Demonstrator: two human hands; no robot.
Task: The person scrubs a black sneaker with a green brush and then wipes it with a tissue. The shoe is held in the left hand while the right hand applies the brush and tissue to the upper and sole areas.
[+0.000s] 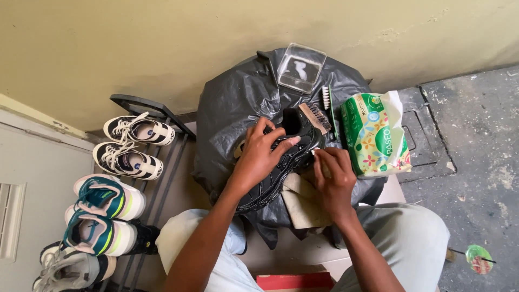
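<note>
Head camera, looking straight down at a seated person's lap and a low surface draped in a black plastic bag.

The left hand is spread over a glossy black shoe, fingers curled across its upper and thumb side pressing down, so the shoe is pinned on the bag. The shoe lies on the middle of the bag, heel opening away from the person and toe end toward the left knee. The right hand is closed in a pinch around a small pale wad, seemingly tissue or cloth, held against the shoe's right side. A beige cloth lies under that hand.

To do this well, in my judgement: the left hand should hold the shoe firmly, while the right hand rubs in short strokes and turns the wad to a clean face.

Behind the shoe rest a wooden shoe brush, a thin white-bristled brush and a clear square plastic lid.

Right of the shoe sits a soft green tissue pack, rectangular, printed with flowers, white tissue poking from its top. A red box edge shows at the bottom. A round green and red wrapper lies on the concrete floor, lower right.

Left: a shoe rack holding sneakers.
</note>
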